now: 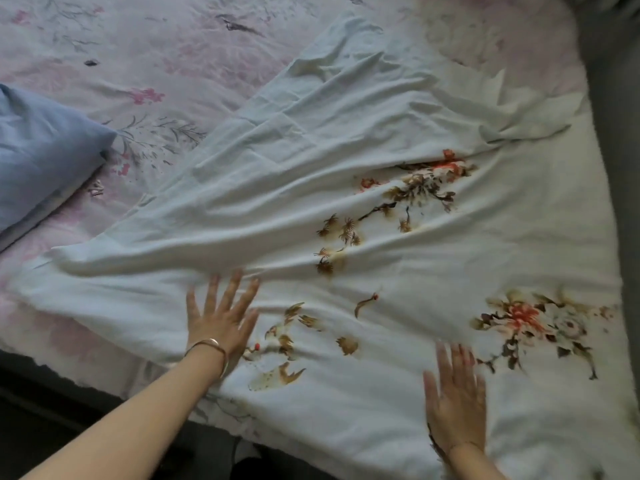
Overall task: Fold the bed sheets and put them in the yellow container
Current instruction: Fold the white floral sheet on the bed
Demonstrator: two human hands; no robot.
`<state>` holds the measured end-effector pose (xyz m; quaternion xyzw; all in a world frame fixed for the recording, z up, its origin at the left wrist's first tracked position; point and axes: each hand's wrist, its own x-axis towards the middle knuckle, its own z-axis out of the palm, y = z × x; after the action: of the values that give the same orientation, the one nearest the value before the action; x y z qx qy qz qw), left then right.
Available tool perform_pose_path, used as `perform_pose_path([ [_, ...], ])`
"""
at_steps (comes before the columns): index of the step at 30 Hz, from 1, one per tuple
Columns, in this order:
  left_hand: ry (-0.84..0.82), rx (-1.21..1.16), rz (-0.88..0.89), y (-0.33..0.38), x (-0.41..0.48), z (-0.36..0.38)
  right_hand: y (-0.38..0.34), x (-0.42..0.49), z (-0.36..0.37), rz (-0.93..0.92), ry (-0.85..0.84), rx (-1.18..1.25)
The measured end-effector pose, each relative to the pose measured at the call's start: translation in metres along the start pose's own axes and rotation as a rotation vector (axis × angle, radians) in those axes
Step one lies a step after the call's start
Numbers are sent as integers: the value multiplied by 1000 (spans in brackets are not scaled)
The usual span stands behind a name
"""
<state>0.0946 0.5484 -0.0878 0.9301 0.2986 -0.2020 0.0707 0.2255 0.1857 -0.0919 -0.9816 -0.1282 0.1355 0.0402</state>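
A white bed sheet (398, 271) with brown and red flower prints lies spread and wrinkled across the bed. One pale flap of it is folded over toward the far side, with long creases running to the left. My left hand (221, 315), a bangle on its wrist, presses flat on the sheet with the fingers spread, just below a raised crease. My right hand (455, 396) lies flat on the sheet near the front edge, fingers straight, blurred by motion. The yellow container is not in view.
Under the sheet lies a pink floral bed cover (145, 64). A blue pillow (38, 157) rests at the left. A grey surface (616, 133) borders the bed on the right, and a dark floor (52, 410) shows at the lower left.
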Motion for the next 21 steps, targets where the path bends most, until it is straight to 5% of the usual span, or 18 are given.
perform_pose_path([
  [2,5,-31,-116,16,-5,-13,49,-9,-10,257,21,5],
  [4,76,-84,-126,47,-15,-13,66,-16,-15,304,51,24],
  [6,181,-129,51,109,-39,0,73,-26,-11,101,43,68],
  [9,127,-149,273,203,-81,24,70,-41,3,-236,-42,30],
  [14,34,-93,336,321,-132,74,199,-62,0,-190,-1,40],
  [18,71,-86,116,350,-140,86,283,-80,-4,222,-1,244],
  [21,-70,4,112,357,-146,65,332,-102,-9,547,-229,402],
])
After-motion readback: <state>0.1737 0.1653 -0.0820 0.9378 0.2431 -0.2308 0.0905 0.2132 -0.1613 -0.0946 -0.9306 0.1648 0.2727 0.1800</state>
